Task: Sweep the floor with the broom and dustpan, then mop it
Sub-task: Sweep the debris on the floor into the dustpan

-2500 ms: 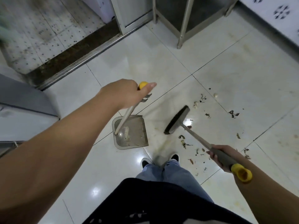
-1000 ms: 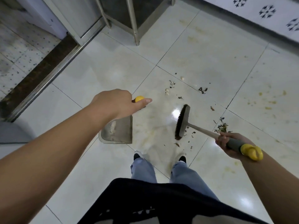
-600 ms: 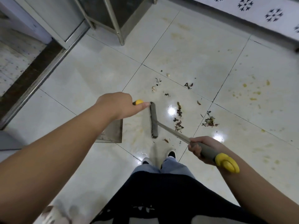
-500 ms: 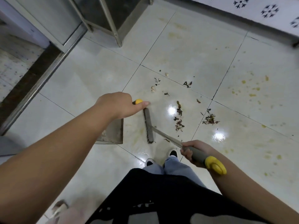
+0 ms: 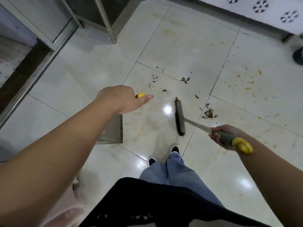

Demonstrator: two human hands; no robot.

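Underfoot: glossy pale floor tiles (image 5: pixel 188 46) with dark grout lines, bright lamp reflections and yellowish smears.
Far left: a metal door track (image 5: pixel 32 74) running diagonally, with a darker speckled floor beyond it.
Far middle: steel frame legs (image 5: pixel 113 36) standing on the tiles.
Far right: a white wall panel (image 5: pixel 262 12) printed with dark flower shapes.
Right of centre: yellow spots (image 5: pixel 249 82) spattered over one tile.
Debris: small dark scraps (image 5: pixel 208 113) just right of the broom head, more bits (image 5: pixel 154 79) farther off, none in the pan that can be seen.
Left hand (image 5: pixel 119 99): fingers curled round the yellow-tipped dustpan handle (image 5: pixel 141 95), thumb stretched along it.
Dustpan (image 5: pixel 113 130): grey, on the floor near left, partly hidden under the forearm, its open side facing right.
Right hand (image 5: pixel 224 136): fingers clamped on the grey grip of the broom (image 5: pixel 180 118), whose yellow end sticks out behind the hand.
Broom head: bristles down on the tiles, between the dustpan and the scraps, well apart from the pan.
Near edge: two shoes (image 5: pixel 175 149), blue trouser legs and a dark top.
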